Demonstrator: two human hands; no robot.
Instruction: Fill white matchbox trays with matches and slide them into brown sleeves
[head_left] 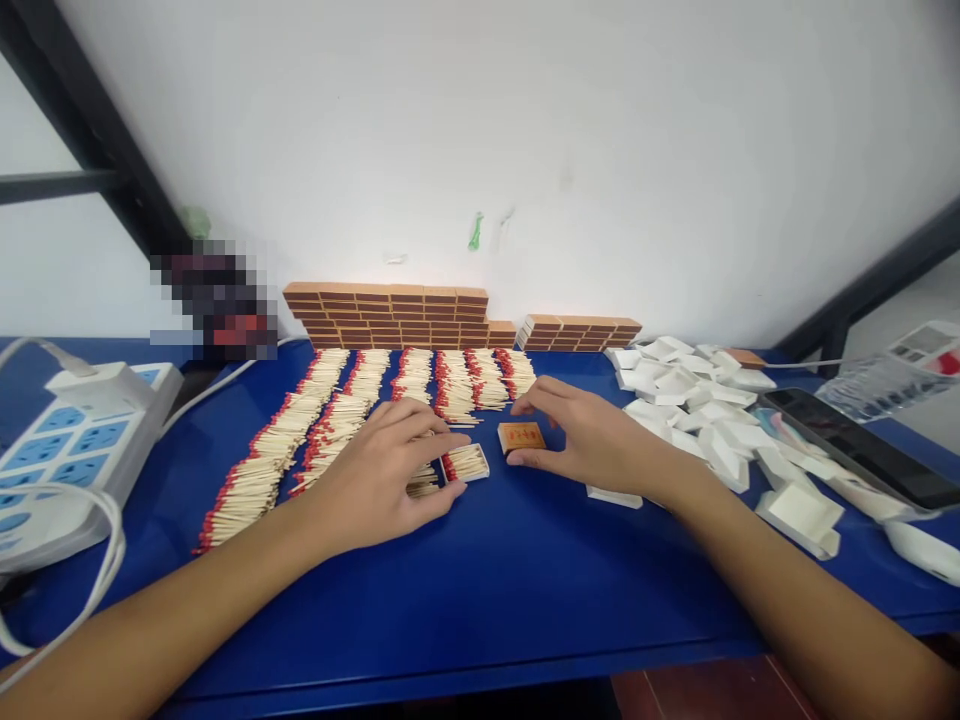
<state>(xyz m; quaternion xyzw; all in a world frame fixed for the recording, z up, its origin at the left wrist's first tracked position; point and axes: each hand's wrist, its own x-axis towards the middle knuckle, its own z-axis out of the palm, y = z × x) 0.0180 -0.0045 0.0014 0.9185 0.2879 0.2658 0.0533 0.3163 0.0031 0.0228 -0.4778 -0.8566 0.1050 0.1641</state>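
My left hand (394, 470) is closed around a white matchbox tray (466, 463) filled with red-tipped matches, its thumb at the near side and its fingers at the far side. Just to the right, my right hand (574, 430) grips an orange matchbox cover (520, 437) between thumb and fingers. A small gap separates the tray from the cover. Long rows of loose matches (262, 470) lie beyond and left of my left hand. Under my right wrist a white empty tray (615, 496) is partly hidden.
Stacked matchboxes (390, 318) line the wall at the back, with a lower stack (581, 333) to their right. A heap of white trays (675, 385) and a phone (862, 445) lie at right. At left sits a power strip (82, 450) with white cables. The blue table (480, 600) ends at the front edge.
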